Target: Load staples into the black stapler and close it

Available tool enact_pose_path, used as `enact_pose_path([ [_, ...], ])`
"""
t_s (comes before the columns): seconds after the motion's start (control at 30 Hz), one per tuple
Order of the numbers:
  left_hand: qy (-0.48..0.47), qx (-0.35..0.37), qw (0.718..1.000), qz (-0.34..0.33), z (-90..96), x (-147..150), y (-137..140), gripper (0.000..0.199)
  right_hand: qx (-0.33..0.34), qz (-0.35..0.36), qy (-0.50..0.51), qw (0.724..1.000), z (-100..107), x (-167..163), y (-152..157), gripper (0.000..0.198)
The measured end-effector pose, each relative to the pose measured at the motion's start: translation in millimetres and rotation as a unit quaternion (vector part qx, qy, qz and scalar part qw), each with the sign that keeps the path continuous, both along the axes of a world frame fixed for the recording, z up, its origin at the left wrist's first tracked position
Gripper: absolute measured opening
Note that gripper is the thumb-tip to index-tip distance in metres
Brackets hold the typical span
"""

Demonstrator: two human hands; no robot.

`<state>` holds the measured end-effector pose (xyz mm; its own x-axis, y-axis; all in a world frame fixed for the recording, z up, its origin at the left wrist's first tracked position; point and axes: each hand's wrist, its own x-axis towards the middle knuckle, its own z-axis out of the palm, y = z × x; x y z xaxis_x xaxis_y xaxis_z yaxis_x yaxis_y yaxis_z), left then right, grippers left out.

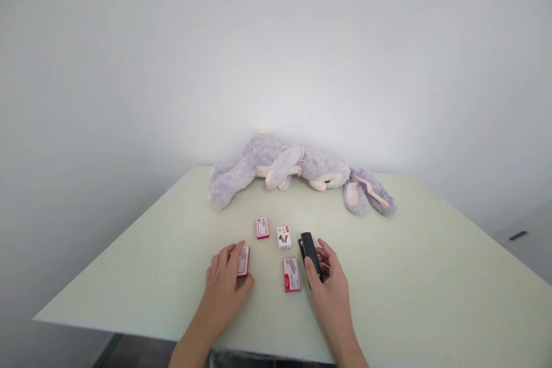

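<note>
My left hand (226, 279) is closed around a red and white staples box (244, 261) on the table, covering its left part. A black stapler (309, 250) lies under my right hand (331, 282), with the thumb on its near side and the fingers curled along its right. Between the hands rests a flat red and white staples box (292, 274). Just beyond it sits a small white box (283, 237) with a dark picture of clips on it. Another small red and white box (262, 227) lies farther back, to the left.
A pale purple plush rabbit (276, 155) lies on its side along the back of the light table (142, 276), against the wall (276, 57). Its long ears (373, 192) reach to the right. The table's front edge runs under my forearms.
</note>
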<state>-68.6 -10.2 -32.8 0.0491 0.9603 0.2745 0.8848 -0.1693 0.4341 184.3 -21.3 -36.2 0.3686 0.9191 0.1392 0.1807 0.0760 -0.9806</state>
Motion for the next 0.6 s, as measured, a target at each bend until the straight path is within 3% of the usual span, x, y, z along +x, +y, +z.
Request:
enact_pose_path([
  [0.13,0.032,0.037,0.999,-0.020,6.8,4.5,-19.9,0.064,-0.001,0.006,0.007,1.000,0.6,0.4,-0.7,0.061],
  [0.27,0.011,0.065,0.998,-0.023,22.1,35.4,-25.0,0.047,0.009,0.004,0.012,1.000,2.8,-0.1,-1.3,0.061],
  [0.33,-0.009,0.053,0.997,-0.052,24.8,57.5,-22.2,0.038,0.015,0.002,0.015,1.000,3.3,-0.2,-1.3,0.061],
  [0.43,-0.028,0.031,0.995,-0.092,21.3,86.8,-8.7,0.041,0.015,0.001,0.021,1.000,2.3,0.2,-1.4,0.062],
  [0.6,-0.048,0.035,0.997,-0.057,16.6,108.5,12.7,0.043,0.011,-0.002,0.030,0.999,-0.6,1.5,-1.4,0.062],
])
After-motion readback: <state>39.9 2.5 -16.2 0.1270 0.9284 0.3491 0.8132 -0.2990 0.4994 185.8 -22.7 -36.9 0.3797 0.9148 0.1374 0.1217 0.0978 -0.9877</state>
